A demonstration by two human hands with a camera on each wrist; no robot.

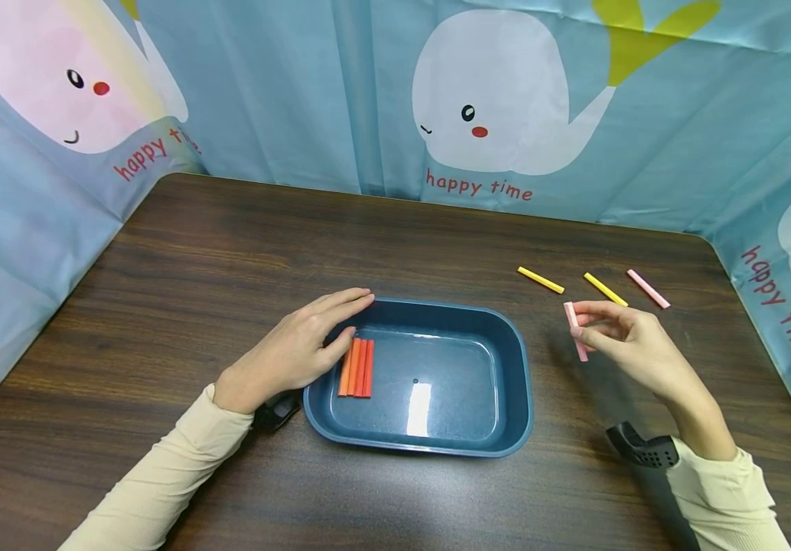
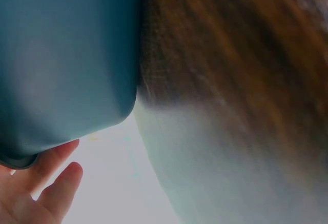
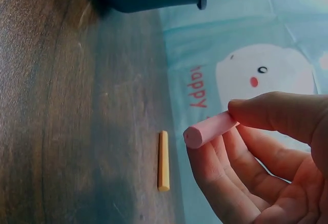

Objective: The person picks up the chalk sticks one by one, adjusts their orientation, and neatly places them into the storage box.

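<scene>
A pink six-sided stick (image 3: 210, 130), like a crayon or chalk, is pinched between the thumb and fingers of my right hand (image 1: 633, 340), right of the blue plastic bin (image 1: 430, 448). My left hand (image 1: 299, 337) holds the bin's back-left corner, thumb over the inside, fingertips along the outer wall. In the left wrist view, fingers (image 2: 61, 188) show beside that wall; the thumb is hidden there. Several orange and red sticks (image 1: 356, 369) lie side by side at the bin's left end, near my left thumb.
Behind my right hand lie a yellow stick (image 1: 540, 280), a second yellow stick (image 1: 605, 289) and another pink stick (image 1: 649, 288). The dark wooden table (image 1: 230, 252) ends at a blue curtain (image 1: 299, 92) printed with whales, which hangs along the back and sides.
</scene>
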